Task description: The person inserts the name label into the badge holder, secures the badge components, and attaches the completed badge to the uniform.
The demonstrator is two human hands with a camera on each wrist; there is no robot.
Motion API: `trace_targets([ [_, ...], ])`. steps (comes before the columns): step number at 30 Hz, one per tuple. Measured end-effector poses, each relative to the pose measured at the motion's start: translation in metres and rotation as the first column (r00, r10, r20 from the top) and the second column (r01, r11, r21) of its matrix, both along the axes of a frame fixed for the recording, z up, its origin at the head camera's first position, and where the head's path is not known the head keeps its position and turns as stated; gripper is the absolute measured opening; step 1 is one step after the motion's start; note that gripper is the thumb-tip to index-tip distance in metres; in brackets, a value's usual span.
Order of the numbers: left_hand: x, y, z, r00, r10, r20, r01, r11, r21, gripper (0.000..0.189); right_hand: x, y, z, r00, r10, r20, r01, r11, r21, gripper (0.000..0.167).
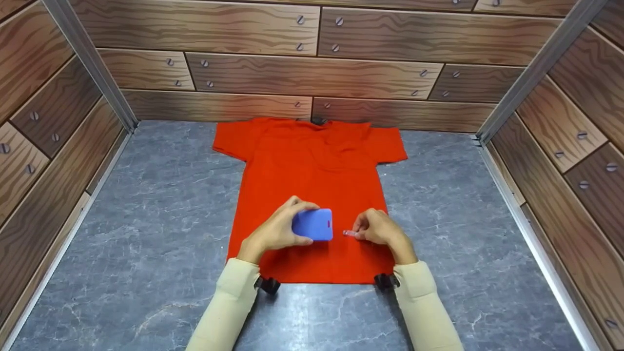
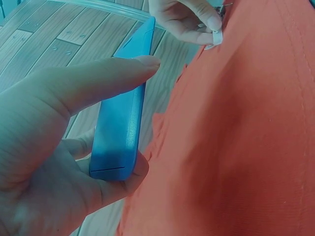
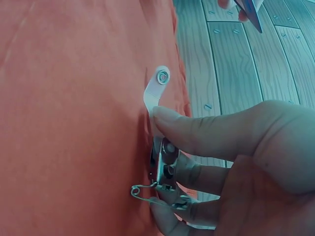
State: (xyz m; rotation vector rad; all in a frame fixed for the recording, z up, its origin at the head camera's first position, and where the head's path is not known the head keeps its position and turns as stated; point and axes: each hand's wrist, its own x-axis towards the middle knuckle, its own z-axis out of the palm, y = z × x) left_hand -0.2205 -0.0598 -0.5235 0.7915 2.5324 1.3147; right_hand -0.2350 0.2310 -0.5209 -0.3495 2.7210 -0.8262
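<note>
A flat blue badge holder [image 1: 312,225] with rounded corners and a small slot near its right edge is gripped by my left hand [image 1: 280,229], thumb on one long edge and fingers on the other. In the right wrist view, my right hand [image 3: 231,157] pinches a badge clip: a whitish snap strap [image 3: 156,91], a metal clip [image 3: 166,155] and a safety pin [image 3: 157,194]. The strap points toward the holder, apart from it. Both hands are above a red T-shirt [image 1: 312,180] spread flat, its collar at the far side.
The shirt lies on a grey marbled tabletop [image 1: 170,195]. Wood-patterned panels [image 1: 312,73] stand at the back, left and right, with metal rails [image 1: 531,68] at the corners. A small dark object [image 1: 318,120] shows at the collar.
</note>
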Motion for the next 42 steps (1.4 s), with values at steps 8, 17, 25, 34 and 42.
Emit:
trace_targets([
  [8, 0.001, 0.0, 0.0, 1.0, -0.003, 0.006, 0.003, 1.0, 0.003, 0.067, 0.002, -0.002, 0.001, 1.0, -0.006, 0.028, 0.007, 1.0, -0.017, 0.007],
  [17, 0.001, 0.0, -0.001, 1.0, -0.012, -0.009, 0.012, 1.0, -0.004, 0.068, 0.002, -0.001, 0.001, 1.0, -0.008, 0.026, 0.009, 1.0, -0.028, 0.015],
  [25, 0.001, 0.001, -0.001, 1.0, -0.009, -0.002, 0.009, 1.0, 0.0, 0.068, 0.003, -0.004, 0.008, 0.999, -0.022, 0.034, 0.026, 0.994, -0.105, 0.011],
  [34, 0.002, 0.001, -0.001, 1.0, -0.009, 0.001, 0.009, 1.0, 0.004, 0.068, 0.007, -0.007, 0.013, 0.999, 0.036, 0.005, -0.034, 0.974, -0.224, 0.015],
  [42, 0.002, 0.001, 0.0, 1.0, -0.011, 0.003, 0.011, 1.0, 0.003, 0.069, 0.01, -0.012, 0.02, 0.995, 0.1, -0.013, -0.099, 0.958, -0.27, 0.012],
])
